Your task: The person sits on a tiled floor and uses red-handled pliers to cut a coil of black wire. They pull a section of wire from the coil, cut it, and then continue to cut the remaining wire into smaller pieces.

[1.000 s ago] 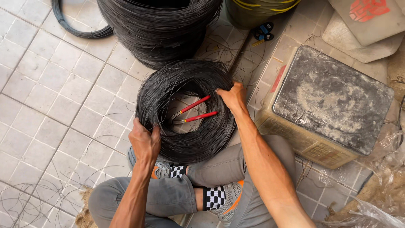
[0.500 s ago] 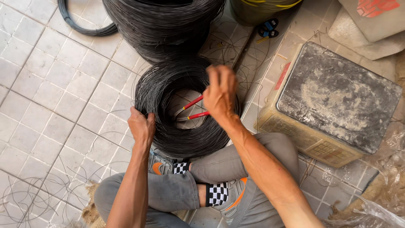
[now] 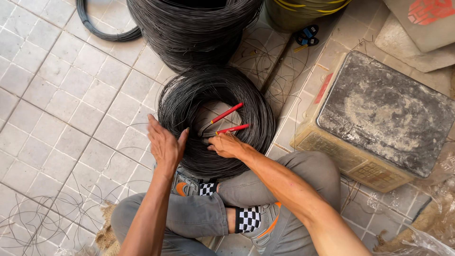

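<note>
**Hands on a wire coil**

Head view: the left hand [image 3: 164, 143] is pressing flat on the near-left rim of the black coil [image 3: 215, 121], fingers together, thumb spread; the right hand [image 3: 227, 144] is resting inside the near rim, fingers curled beside red-handled pliers [image 3: 226, 121]; the coil is lying on the tiled floor [image 3: 61, 95], a bigger coil [image 3: 194, 28] lying beyond, a box [image 3: 379, 118] sitting right.

Flat coil of thin black wire [image 3: 215, 122] on pale tiled floor [image 3: 57, 95], right before crossed legs. Red-handled pliers [image 3: 222, 121] inside coil's hole. Left hand [image 3: 164, 144] on coil's left rim, right hand [image 3: 227, 144] at inner edge, touching pliers. Larger black wire bundle [image 3: 194, 28] behind coil. Worn metal-topped box [image 3: 384, 118] to right.
</note>
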